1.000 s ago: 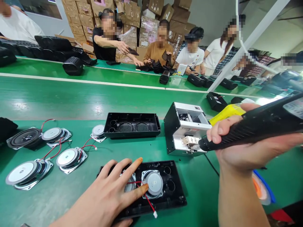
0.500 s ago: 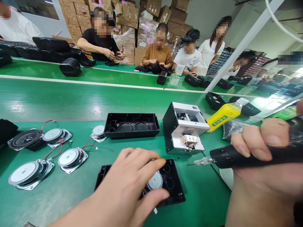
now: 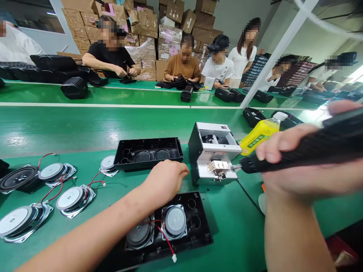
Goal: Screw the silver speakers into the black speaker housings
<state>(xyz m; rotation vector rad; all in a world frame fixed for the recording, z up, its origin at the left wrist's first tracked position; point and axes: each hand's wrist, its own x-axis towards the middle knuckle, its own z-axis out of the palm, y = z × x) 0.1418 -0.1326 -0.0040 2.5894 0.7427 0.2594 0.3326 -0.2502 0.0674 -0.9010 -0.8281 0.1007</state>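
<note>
My right hand (image 3: 295, 166) grips a black electric screwdriver (image 3: 309, 145). The driver's tip meets the metal front block of a screw feeder (image 3: 211, 162), a black and silver box. Above the near speaker housing (image 3: 202, 226), my left hand (image 3: 167, 179) is closed with its fingertips pressed together; whatever they may hold is hidden. Two round speakers sit in that housing: one speaker (image 3: 175, 222) shows fully, while my forearm partly covers the other speaker (image 3: 138, 236). From them a red wire with a white connector (image 3: 174, 258) hangs over the housing's near edge.
Behind my left hand lies a second black housing (image 3: 149, 160). Several loose speakers (image 3: 70, 198) with red wires are at the left. A yellow bottle (image 3: 259, 136) leans beside the feeder. Co-workers sit across the green conveyor (image 3: 127, 121), where black speaker units (image 3: 74, 87) rest.
My left hand has lifted off the near housing, moved up and away, and closed its fingers. My right hand has brought the screwdriver left and up to the feeder's front.
</note>
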